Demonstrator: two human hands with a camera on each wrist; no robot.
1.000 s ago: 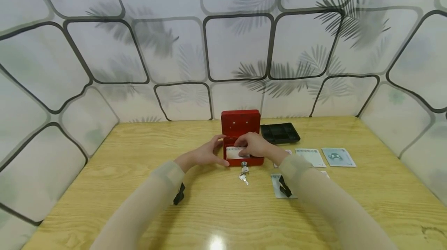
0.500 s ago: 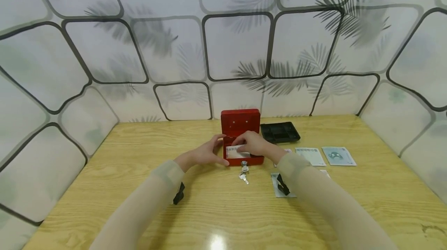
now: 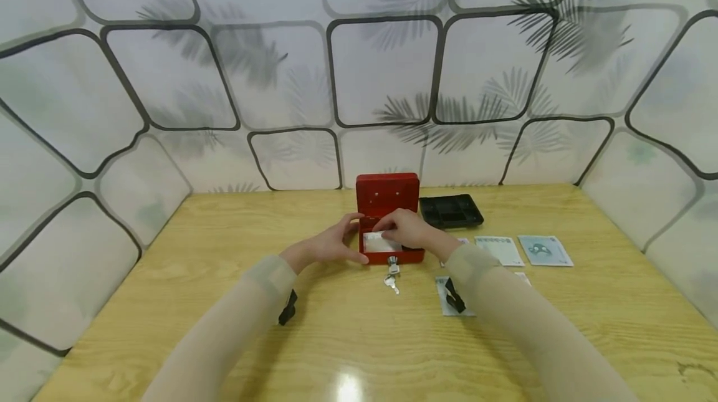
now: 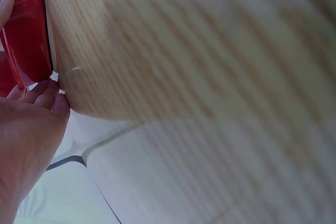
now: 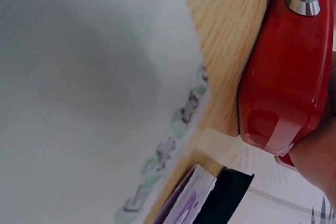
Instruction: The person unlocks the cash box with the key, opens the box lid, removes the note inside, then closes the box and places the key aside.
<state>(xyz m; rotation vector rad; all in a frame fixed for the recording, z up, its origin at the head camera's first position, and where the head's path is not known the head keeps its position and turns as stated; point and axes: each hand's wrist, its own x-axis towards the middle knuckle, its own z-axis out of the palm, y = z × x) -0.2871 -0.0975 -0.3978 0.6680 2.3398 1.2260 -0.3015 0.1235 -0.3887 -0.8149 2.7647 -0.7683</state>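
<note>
A small red metal cash box [image 3: 409, 257] stands with its lid [image 3: 387, 191] raised. My left hand [image 3: 330, 245] spans its left end, thumb at the front corner and fingers at the back; the left wrist view shows this hand [image 4: 26, 140] against the box [image 4: 26, 35]. Inside the box lies a pale printed paper [image 3: 374, 242]. The right hand [image 3: 411, 229] reaches in from the right with bent fingers, fingertips at the paper's upper edge. In the right wrist view the box wall [image 5: 283, 72] hides those fingertips, so I cannot tell whether they pinch it.
Keys [image 3: 392, 282] hang from the box's front lock [image 5: 303, 1]. A black compartment tray [image 3: 451, 211] lies behind right. Right of the box are a green-lettered sheet [image 3: 499, 251], a blue printed sheet [image 3: 544, 250] and another sheet [image 3: 449, 305] partly under the right forearm.
The paper in the box looked tilted with pinkish print half a second ago and now looks flatter and whiter. My right fingers have shifted slightly back; the left hand keeps its place.
</note>
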